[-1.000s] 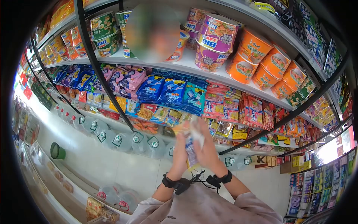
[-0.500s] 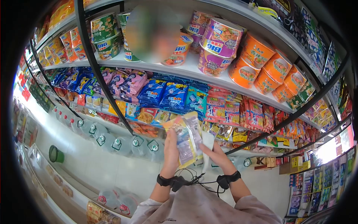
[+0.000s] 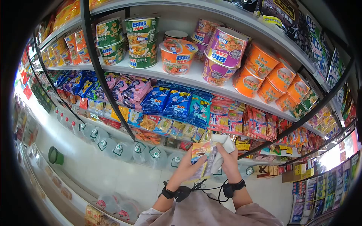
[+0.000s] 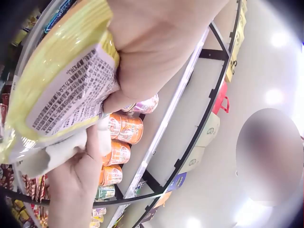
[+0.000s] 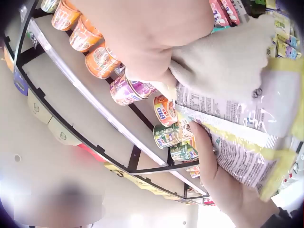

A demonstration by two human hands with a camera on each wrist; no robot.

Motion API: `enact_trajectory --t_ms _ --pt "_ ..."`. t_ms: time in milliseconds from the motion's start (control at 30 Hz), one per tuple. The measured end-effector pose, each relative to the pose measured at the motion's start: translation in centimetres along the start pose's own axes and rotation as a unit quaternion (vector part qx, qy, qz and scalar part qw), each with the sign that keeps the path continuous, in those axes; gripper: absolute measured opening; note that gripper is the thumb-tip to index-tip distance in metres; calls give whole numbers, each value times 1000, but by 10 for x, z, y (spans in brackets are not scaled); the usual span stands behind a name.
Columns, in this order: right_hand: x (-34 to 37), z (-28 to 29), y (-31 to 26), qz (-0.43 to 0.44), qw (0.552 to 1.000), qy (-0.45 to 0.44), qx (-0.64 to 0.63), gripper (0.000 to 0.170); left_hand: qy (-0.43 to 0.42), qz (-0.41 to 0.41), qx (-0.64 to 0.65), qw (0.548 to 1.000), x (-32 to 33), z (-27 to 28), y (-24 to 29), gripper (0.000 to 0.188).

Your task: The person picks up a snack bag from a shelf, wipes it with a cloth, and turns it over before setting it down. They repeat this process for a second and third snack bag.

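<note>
One packet (image 3: pixel 200 150), cloth (image 3: pixel 225 141), stocked shelves (image 3: pixel 193 77), pale floor (image 3: pixel 88 165)

The light is bright and cool, strongest in the head view at the far left edge and at the right, where a bright patch (image 3: pixel 339 152) burns almost to white. The pale floor (image 3: pixel 145 173) has a soft sheen. Straight shelves (image 3: pixel 194 77) bow in every view, and the corners sink to black. Ceiling lamps (image 4: pixel 274 97) flare in the left wrist view — near a blurred oval (image 4: pixel 270 156) (no detail survives inside it). The right wrist view looks washed out — the glossy packet (image 5: pixel 247 137) glints there.
</note>
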State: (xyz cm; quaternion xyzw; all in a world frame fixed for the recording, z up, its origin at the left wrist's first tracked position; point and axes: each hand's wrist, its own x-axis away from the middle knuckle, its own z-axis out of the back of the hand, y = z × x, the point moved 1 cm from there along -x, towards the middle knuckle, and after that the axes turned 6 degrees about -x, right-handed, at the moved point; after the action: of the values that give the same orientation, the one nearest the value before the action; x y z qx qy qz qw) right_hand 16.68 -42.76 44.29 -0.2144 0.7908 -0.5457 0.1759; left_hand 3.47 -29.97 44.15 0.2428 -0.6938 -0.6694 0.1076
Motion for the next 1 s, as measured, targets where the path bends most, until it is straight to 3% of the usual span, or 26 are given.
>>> enact_trajectory --t_ms 133,167,233,267,367,400,467,533,600,633,667,700,767,800,900,933,1000 --pt "7 -9 -12 17 999 41 -16 38 56 13 -49 997 0 5 -15 36" --pt "9 -10 -11 10 998 52 -29 38 88 18 11 996 0 4 -14 35" --pt "18 -1 -4 -60 997 -19 49 40 150 29 131 980 0 3 -7 33" --pt "21 -1 -3 -96 990 -56 88 40 125 20 112 986 -1 5 -12 35" --pt "32 -8 8 -49 986 -100 124 42 117 -2 37 992 -4 8 -19 48" --pt "33 -10 7 -29 986 -82 145 42 198 -40 -140 969 0 8 -16 62" --pt "28 -13 3 11 981 -48 188 43 175 -70 -130 973 4 6 -18 71" --pt "26 -14 8 7 970 -104 218 44 113 -92 -97 985 9 0 -4 70" --pt "34 -26 10 47 953 -181 238 45 118 -101 30 987 13 -15 -10 65" --pt "41 -41 5 119 922 -205 305 47 118 -108 93 983 14 -19 -15 63" --pt "46 -58 -3 190 881 -226 369 49 137 -65 96 984 17 -21 -25 57" --pt "49 -67 -8 258 830 -245 429 51 98 -13 143 985 20 -19 -34 58" --pt "46 -71 -9 288 774 -216 521 53 23 92 233 968 23 -6 -28 61" --pt "45 -72 -8 300 743 -203 563 55 42 121 198 972 23 -3 -18 57" --pt "28 -71 8 208 932 -88 284 54 54 150 172 972 26 1 -30 53" --pt "22 -70 11 176 955 -69 229 49 87 161 181 966 26 2 -36 54" --pt "13 -48 32 2 982 -40 185 47 157 184 200 949 25 5 -44 55"
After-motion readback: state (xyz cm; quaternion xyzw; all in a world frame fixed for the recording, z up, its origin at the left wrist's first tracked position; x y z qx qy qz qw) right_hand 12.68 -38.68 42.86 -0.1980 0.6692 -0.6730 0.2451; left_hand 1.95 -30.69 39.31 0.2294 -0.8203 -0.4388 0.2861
